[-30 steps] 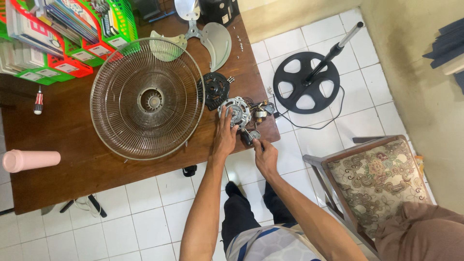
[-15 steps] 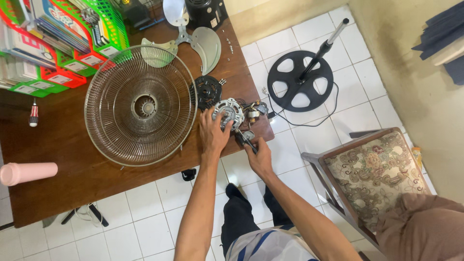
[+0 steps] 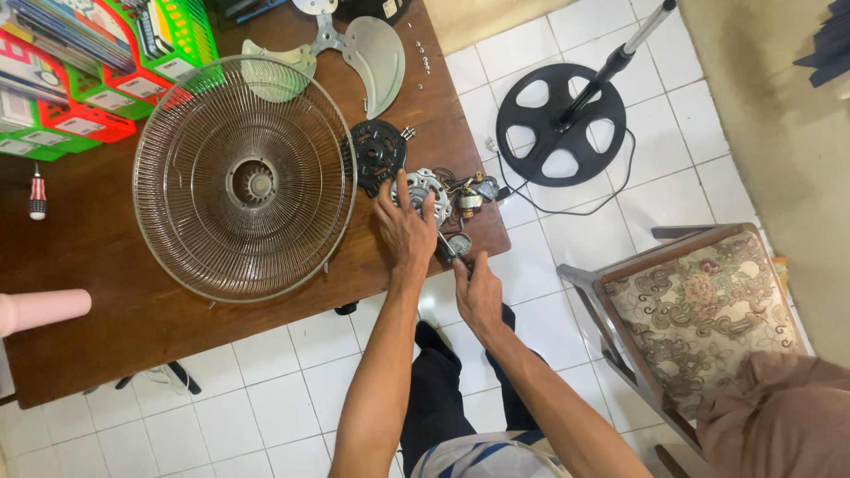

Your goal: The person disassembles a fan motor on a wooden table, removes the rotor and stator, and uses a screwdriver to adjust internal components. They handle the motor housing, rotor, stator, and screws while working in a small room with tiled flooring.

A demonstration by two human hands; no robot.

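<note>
1. The right hand (image 3: 478, 292) sits just nearer the person than the fan motor (image 3: 423, 193), at the desk (image 3: 106, 354) edge. Its grip is clenched on a screwdriver (image 3: 447, 248), whose tip points up toward the motor, probably so the tool meets the housing squarely.
2. The left hand (image 3: 405, 228) lies directly on the fan motor, fingers spread over the silver casing. The grip is a loose press rather than a fist, apparently to keep the motor from turning under the tool.
3. The fan motor itself rests on the desk near its right corner, with loose wires and small parts (image 3: 474, 193) trailing just right of it (kept within reach, it seems).
4. A black round cover (image 3: 376, 152) lies touching the motor on its far-left side.
5. The wire fan guard (image 3: 246, 177) lies flat left of the motor, out of the hands' way.
6. The fan blade (image 3: 376, 53) lies beyond the motor, farther back.
7. The black stand base (image 3: 560, 111) stands on the floor, right of the motor and well apart.
</note>
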